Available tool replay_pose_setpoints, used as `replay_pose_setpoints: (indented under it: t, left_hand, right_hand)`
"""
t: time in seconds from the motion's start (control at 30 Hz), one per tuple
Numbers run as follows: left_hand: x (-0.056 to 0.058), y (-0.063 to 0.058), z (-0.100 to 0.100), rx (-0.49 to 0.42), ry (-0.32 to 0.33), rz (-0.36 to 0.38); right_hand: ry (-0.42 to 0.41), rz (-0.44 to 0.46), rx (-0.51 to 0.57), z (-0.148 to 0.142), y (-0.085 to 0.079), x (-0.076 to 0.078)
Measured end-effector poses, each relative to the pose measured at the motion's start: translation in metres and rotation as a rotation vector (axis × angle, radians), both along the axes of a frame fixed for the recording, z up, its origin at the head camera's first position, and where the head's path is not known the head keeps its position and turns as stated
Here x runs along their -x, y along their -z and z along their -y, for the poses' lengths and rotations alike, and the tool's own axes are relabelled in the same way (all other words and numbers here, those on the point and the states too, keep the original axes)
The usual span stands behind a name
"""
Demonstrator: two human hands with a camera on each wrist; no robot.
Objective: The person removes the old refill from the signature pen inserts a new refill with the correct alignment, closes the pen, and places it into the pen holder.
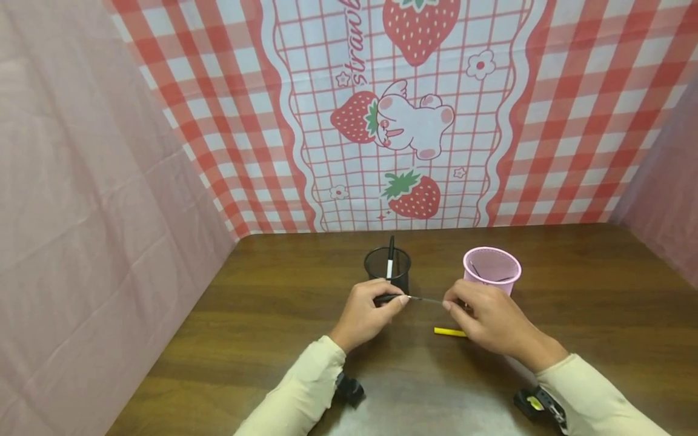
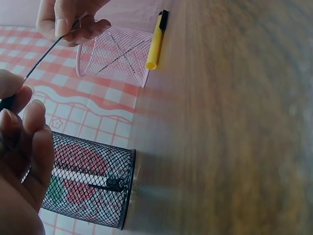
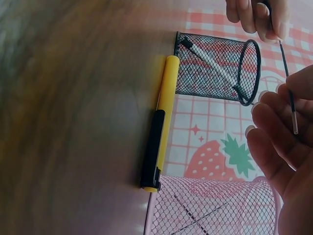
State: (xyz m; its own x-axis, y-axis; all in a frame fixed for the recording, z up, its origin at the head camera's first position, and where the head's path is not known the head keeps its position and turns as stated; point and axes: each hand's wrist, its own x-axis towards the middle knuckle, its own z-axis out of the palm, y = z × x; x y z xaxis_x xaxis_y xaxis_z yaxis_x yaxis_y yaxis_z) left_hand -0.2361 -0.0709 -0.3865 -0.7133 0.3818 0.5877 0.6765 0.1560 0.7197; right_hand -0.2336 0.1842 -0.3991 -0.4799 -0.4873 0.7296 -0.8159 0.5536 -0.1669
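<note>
My left hand [image 1: 361, 315] holds a black pen barrel [image 1: 385, 298] between thumb and fingers. From its end a thin dark pen refill [image 3: 284, 59] reaches across to my right hand [image 1: 491, 316], where thumb and fingertips pinch it. The refill's pale, clear end sticks out past the right fingers in the right wrist view. Behind the left hand stands a black mesh cup [image 2: 93, 210] with a white-and-black pen [image 1: 390, 257] in it. A pink mesh cup [image 2: 110, 56] with thin dark sticks inside is just behind the right hand.
A yellow pen [image 3: 168, 88] with a black clip lies on the wooden table [image 1: 262, 339], partly covered by the right hand in the head view. A red-checked strawberry cloth [image 1: 240, 121] hangs at the back, and a pink cloth [image 1: 98, 212] at the left side.
</note>
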Motion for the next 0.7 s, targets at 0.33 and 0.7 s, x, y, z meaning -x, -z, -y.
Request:
replay_pose_setpoints:
  t: [0.33, 0.7]
  left_hand:
    - [0.009, 0.012, -0.001, 0.020, -0.058, 0.022]
    - [0.011, 0.016, -0.003, 0.055, -0.053, 0.011]
  right_hand:
    - [0.029, -0.020, -0.025, 0.002, -0.002, -0.001]
    - [0.073, 0.007, -0.082, 0.001, 0.000, -0.001]
